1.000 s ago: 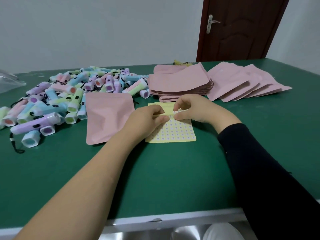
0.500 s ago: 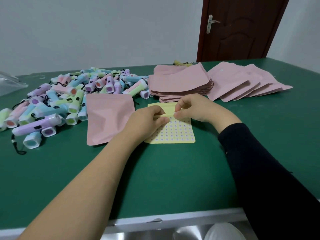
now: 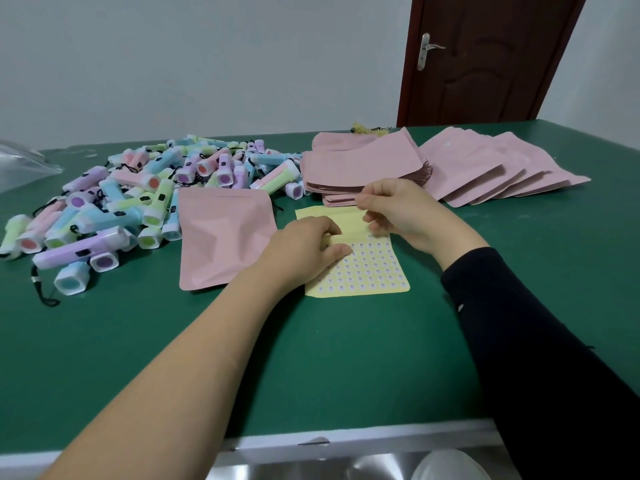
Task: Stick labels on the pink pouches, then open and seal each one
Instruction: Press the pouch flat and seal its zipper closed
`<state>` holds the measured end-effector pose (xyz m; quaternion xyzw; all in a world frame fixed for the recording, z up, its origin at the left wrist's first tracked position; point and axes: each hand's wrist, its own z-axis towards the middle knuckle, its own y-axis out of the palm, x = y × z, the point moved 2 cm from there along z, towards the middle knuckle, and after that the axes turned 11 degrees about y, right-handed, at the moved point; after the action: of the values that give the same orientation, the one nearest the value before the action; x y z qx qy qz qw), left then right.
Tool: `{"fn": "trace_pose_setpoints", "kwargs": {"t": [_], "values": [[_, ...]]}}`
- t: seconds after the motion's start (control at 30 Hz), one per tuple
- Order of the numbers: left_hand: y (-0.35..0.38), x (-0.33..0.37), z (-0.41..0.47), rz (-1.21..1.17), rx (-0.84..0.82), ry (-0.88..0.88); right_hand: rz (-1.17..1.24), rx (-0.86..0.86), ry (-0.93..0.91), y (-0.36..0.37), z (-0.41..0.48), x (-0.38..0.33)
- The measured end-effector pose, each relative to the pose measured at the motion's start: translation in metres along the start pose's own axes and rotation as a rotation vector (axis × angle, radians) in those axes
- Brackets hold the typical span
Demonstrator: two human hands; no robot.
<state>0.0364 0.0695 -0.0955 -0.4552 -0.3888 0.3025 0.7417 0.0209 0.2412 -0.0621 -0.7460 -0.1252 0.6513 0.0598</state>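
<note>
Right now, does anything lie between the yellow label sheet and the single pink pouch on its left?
Only the left hand, holding the yellow paper label sheet, lies between it and the flat pink foil pouch. No other thing is in that gap.

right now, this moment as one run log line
step: peel label | left hand: holds label sheet down | right hand: pinches at its top label row | pink pouch: flat beside sheet, no label seen
</note>
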Motion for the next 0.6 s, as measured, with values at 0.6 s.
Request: {"fn": "trace_pose_setpoints", "kwargs": {"t": [0.6], "values": [[-0.087, -0.086, -0.046, 0.054, 0.435, -0.861, -0.053, 0.021, 0.004, 0.025, -0.001, 0.003]]}}
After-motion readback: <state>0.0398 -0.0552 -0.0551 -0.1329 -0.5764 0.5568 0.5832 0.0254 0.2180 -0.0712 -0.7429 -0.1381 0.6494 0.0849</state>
